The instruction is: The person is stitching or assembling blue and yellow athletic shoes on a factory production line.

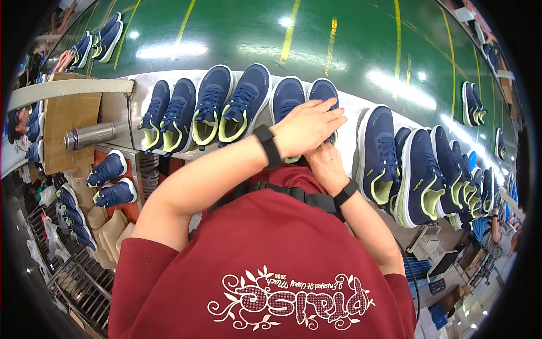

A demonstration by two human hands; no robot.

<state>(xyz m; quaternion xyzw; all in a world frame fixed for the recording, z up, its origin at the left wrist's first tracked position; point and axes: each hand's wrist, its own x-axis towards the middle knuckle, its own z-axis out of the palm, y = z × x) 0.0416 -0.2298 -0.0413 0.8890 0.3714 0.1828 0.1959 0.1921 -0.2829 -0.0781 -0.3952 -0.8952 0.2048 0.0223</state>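
A worker's left hand (307,129) lies flat, fingers together, over a navy shoe pair (302,97) at twelve o'clock on the steel worktop (350,110); the right hand (326,164) tucks beneath, its grip hidden. Finished-looking pairs (226,107) line both sides; this pair appears mid-handling.

6 navy shoes (212,104) (front row), 1 flask (93,135).

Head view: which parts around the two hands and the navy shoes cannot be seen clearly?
- Left hand covers the heels of the middle navy shoe pair.
- Right hand lies under the left; its fingers are hidden, so its grasp cannot be told.
- Shoes stacked at the right overlap, and the count is unclear.
- Far shoes are too small for detail.
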